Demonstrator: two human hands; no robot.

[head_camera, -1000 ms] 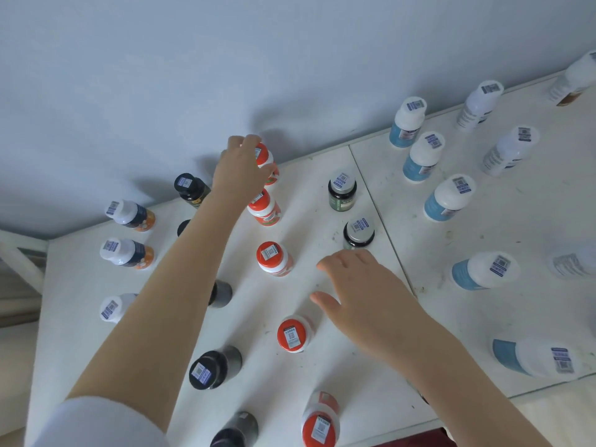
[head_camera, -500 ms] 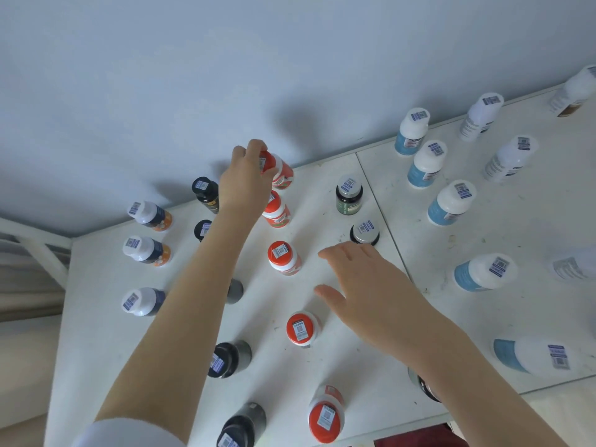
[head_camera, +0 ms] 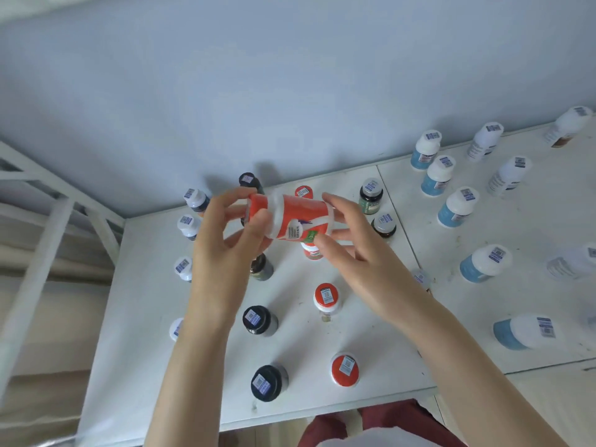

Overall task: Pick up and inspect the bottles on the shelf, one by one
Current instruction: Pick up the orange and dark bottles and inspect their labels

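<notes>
Orange-capped bottle (head_camera: 292,217) held sideways above the shelf (head_camera: 145,285), cap to the left, base to the right, label facing the camera. Left hand (head_camera: 225,243) curled round the cap end, fingers (head_camera: 230,196) hooked over the top and thumb pressed on the white collar. Right hand (head_camera: 358,250) cupping the base end, fingers spread along the far side and thumb under the label. Both hands closed on the one bottle, well clear of the surface, so inspection judged under way, not finished. Directly below and behind: more orange-capped bottles, one (head_camera: 303,191) at the back near the wall (head_camera: 290,75), one partly hidden under the held bottle, one (head_camera: 326,296) in mid-shelf, one (head_camera: 345,369) near the front edge. Left of those, black-capped bottles (head_camera: 259,321) in a rough column, upright. Further left, small white-capped bottles (head_camera: 193,198) near the shelf's left edge. Right of the hands, two dark jars (head_camera: 371,196) with pale lids beside the seam. Beyond the seam, on the right panel, blue-and-white bottles (head_camera: 456,208) and all-white ones (head_camera: 509,175), upright as far as visible. No way to tell which standing bottles were already checked; nothing set apart or marked. Judged early or midway: one bottle in hand, many left, then putting this one back in its gap in the orange row.
</notes>
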